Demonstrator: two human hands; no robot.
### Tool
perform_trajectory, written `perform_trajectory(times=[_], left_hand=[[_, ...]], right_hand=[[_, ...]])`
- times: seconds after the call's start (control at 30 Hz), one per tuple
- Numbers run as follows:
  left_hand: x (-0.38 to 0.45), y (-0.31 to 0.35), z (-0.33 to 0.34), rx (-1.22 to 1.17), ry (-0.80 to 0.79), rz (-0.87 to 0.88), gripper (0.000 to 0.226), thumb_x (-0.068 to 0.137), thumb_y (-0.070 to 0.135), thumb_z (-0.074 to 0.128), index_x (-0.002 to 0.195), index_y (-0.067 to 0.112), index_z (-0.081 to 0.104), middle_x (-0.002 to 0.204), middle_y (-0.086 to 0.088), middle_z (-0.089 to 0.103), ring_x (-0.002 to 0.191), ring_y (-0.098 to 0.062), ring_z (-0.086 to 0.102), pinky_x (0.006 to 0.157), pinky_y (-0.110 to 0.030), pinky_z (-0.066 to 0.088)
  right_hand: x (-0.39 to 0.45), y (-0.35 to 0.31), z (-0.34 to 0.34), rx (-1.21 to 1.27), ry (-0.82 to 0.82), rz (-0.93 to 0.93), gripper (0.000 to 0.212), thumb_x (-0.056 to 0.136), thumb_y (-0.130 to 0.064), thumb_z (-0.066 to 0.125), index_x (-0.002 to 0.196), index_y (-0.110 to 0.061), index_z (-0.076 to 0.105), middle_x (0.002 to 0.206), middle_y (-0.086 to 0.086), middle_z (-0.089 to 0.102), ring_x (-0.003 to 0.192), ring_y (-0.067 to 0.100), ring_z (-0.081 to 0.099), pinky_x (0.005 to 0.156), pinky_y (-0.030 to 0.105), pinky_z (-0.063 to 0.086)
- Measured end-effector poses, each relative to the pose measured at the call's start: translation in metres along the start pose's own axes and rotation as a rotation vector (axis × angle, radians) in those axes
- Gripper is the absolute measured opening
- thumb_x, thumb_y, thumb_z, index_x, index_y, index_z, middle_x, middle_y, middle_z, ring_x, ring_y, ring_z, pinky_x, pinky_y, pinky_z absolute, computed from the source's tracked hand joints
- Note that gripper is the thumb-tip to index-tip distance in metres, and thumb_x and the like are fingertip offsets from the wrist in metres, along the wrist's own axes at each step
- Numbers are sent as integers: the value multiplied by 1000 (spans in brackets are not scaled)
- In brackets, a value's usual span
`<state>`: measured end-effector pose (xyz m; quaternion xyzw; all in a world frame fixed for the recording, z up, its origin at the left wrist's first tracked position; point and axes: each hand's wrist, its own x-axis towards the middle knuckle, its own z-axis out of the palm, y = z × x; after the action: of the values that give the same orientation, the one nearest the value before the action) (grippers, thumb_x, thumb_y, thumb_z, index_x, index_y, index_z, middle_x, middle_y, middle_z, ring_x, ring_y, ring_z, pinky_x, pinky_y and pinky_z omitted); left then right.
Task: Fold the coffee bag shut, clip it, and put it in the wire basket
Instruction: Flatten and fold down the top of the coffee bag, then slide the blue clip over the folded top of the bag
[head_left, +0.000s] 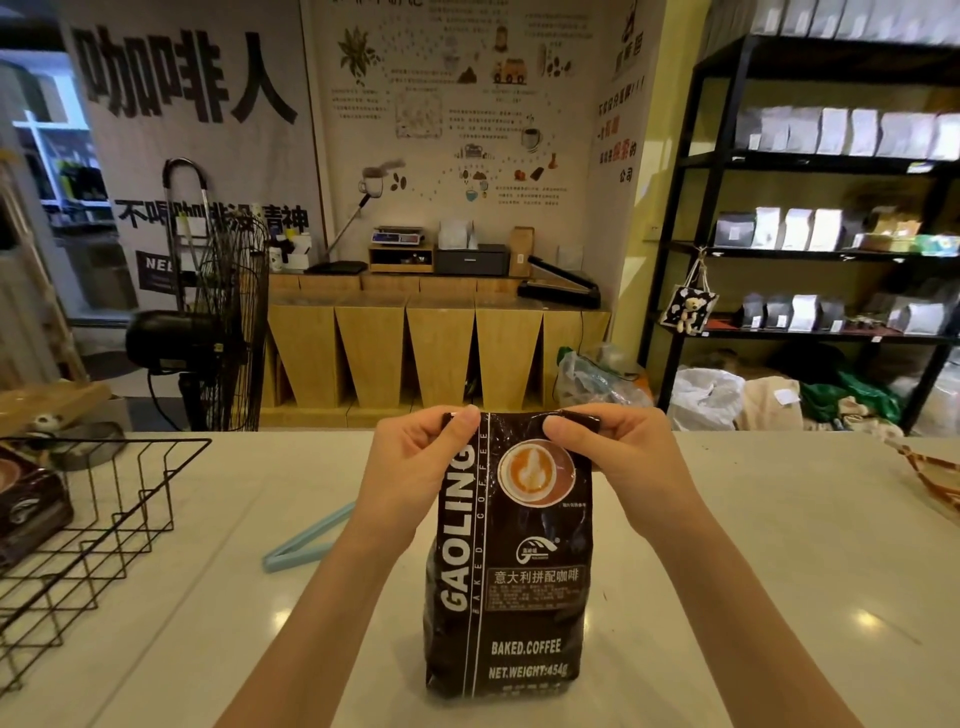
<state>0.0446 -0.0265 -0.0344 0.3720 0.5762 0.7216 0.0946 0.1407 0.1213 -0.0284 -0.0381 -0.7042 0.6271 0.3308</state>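
Coffee bag (506, 561) stands upright on the tabletop (753, 571), right in front of me. Both grips are pinched on its top edge: left hand (415, 462) at the left corner, right hand (613, 452) at the right corner, thumbs on the near face, fingers behind. Looks like the fold stage, top edge turned over; can't tell how many turns are in.

Not done: clip, then basket. Clip (306, 540) lies flat on the tabletop, left of my left forearm, untouched. Wire basket (104, 530) sits at the far left, well apart from the bag. Another dark bag (28, 499) is already in it.

Materials: bag is glossy dark foil-like film, crinkled, bulging in the lower half, flatter toward the top. Clip is a long, thin, pale blue bar, probably plastic. Basket is thin black wire in an open grid with a stepped front. Tabletop is smooth, pale and shiny, with lamp glare.
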Motion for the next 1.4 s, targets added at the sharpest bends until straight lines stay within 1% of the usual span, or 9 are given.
perform_trajectory(times=[0.17,0.27,0.37,0.53,0.67,0.77,1.1,1.27,1.4], left_hand=[[0,5,-6,149,-92,-9,22,85,26,48,86,17,68,68,8,73,68,-4,67,62,-13,51],[3,5,-26,462,-169,-49,46,75,54,44,111,29,59,100,12,70,96,-2,63,85,-25,49],[8,1,-68,757,-157,-98,58,65,69,48,115,40,55,125,16,56,116,-7,48,99,-37,38],[8,-44,-133,1021,-32,-240,38,75,35,65,111,26,60,129,3,56,121,-16,46,103,-38,34],[5,-89,-147,1180,-190,-480,35,69,31,72,103,25,65,130,-3,54,117,-20,48,97,-33,36],[5,-100,-149,1202,-236,-577,36,69,26,72,104,24,63,130,-5,49,113,-22,47,94,-33,38],[10,-96,-150,1329,-215,-489,16,79,19,62,95,16,63,113,-9,59,99,-22,53,83,-31,44],[14,-43,-122,941,-10,-214,15,84,19,56,98,18,60,102,-2,62,93,-17,56,80,-31,45],[8,4,-96,682,17,14,14,83,21,55,94,26,61,95,6,65,90,-6,59,77,-23,46]], right_hand=[[0,0,1,-11,-2,-13,8,75,-5,65,75,-11,71,56,-6,72,55,8,68,51,15,51],[0,0,3,-29,-17,-19,8,76,-7,65,76,-12,71,57,-7,72,56,8,68,52,15,51],[1,3,2,-25,4,-15,11,76,-7,65,73,-15,71,57,-6,72,56,9,68,53,16,53],[4,9,-1,-17,36,5,10,75,-12,66,72,-20,71,61,-4,74,60,12,70,57,19,56],[4,9,0,-29,35,-1,11,75,-13,66,70,-22,71,60,-6,73,59,10,69,56,18,56],[4,10,0,-28,35,-6,10,74,-15,66,70,-22,71,61,-6,73,60,10,69,57,18,56],[6,11,0,1,22,-5,11,75,-11,66,70,-19,70,59,-5,73,57,10,69,55,18,55],[7,11,-3,14,14,1,7,73,-14,67,71,-20,71,60,-4,73,59,11,69,56,19,55],[6,11,-3,10,16,-12,6,74,-12,66,74,-15,72,60,-3,73,58,12,69,55,19,55]])
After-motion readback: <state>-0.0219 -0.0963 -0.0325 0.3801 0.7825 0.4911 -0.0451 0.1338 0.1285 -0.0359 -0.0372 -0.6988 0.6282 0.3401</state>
